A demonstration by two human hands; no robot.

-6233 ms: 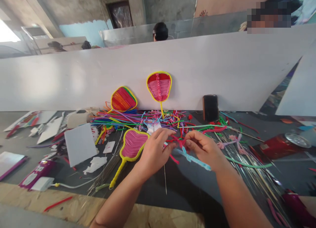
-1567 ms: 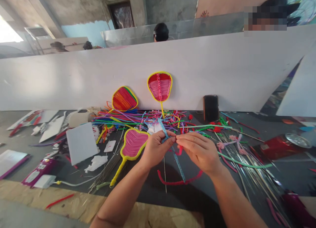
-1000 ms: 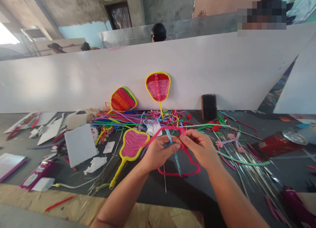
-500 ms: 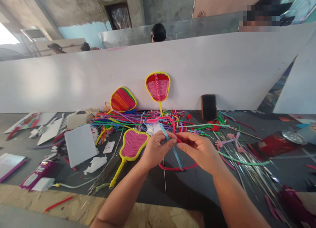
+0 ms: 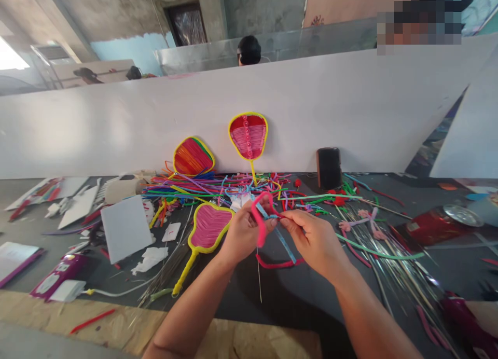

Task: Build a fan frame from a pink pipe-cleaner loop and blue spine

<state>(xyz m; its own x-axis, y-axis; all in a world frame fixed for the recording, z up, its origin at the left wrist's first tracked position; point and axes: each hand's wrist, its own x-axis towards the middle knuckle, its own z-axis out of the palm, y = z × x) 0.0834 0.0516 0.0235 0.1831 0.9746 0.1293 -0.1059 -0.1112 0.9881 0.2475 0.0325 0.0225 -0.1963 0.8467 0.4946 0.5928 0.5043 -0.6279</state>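
My left hand (image 5: 243, 232) is closed on a light blue fuzzy strip (image 5: 286, 245) that slants down to the right between my hands. A bright pink pipe cleaner (image 5: 260, 213) curls over the left fingers. My right hand (image 5: 313, 239) pinches a darker pink part of a pipe cleaner close to the left fingertips; the exact join is hidden by the fingers. Below, a crimson pipe cleaner curve (image 5: 272, 265) meets the strip's lower end. A thin wire (image 5: 259, 284) points down beneath my left hand. Beside that hand lies a fan-shaped piece with pink fill and yellow rim (image 5: 212, 226).
Two more yellow-rimmed fans, one red-orange (image 5: 194, 156) and one pink-red (image 5: 248, 136), lean against the white partition (image 5: 116, 125). A phone (image 5: 329, 168) stands there too. Coloured pipe cleaners (image 5: 187, 187), loose wires (image 5: 383, 250) and a red can (image 5: 439, 226) crowd the table.
The bright pink pipe cleaner, stretched out behind my hands before, now curls over my left fingers. My right hand has shifted slightly down, and the blue strip's lower end has swung right.
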